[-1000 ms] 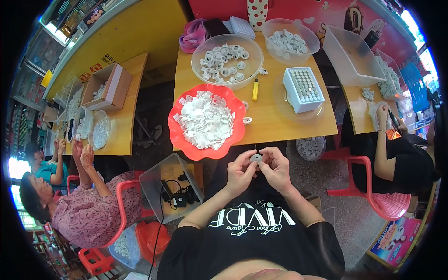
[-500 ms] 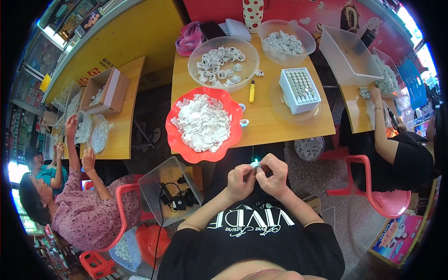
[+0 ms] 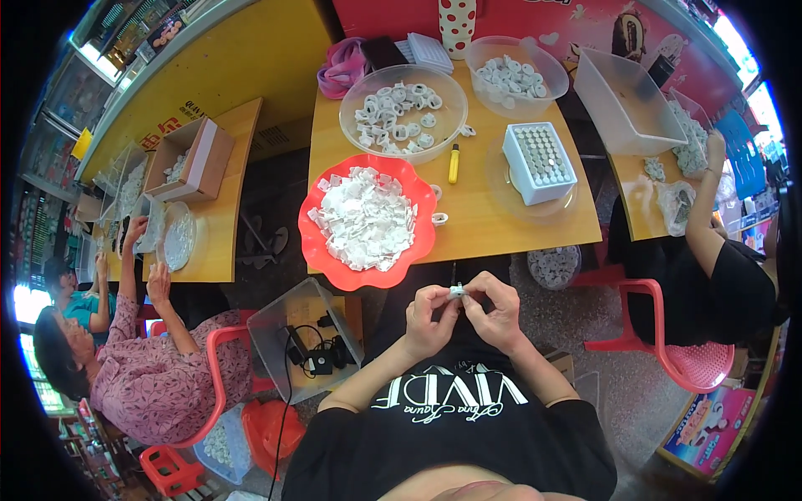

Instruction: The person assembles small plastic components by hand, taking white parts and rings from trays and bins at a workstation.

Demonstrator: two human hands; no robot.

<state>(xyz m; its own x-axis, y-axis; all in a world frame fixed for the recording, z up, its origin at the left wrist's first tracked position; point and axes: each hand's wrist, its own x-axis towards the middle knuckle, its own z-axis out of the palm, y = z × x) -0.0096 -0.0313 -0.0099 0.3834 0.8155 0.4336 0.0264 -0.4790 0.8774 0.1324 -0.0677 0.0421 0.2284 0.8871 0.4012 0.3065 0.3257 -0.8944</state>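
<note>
Both my hands meet in front of my chest, just below the table's near edge. A small white plastic piece [image 3: 456, 290] is pinched between them; the fingers cover much of it. My left hand [image 3: 429, 321] grips it with thumb and forefinger, and my right hand [image 3: 494, 311] pinches its other side. Ahead to the left, a red scalloped bowl [image 3: 312, 244] holds many flat white pieces [image 3: 368, 219]. Two small ring-shaped pieces lie beside the bowl, one of them a white ring [image 3: 439, 219] near the table's edge.
A clear round tray [image 3: 461, 125] of white rings, a yellow-handled tool [image 3: 454, 165], a white box of round silvery pieces [image 3: 541, 194] and a clear bowl [image 3: 561, 79] stand on the table [image 3: 493, 240]. One person [image 3: 167, 376] sits left, another [image 3: 702, 284] right.
The green glow on the held piece is gone, and my fingers have shifted slightly around it. The person at right has reached farther toward a tub; the left person's raised hand has lowered.
</note>
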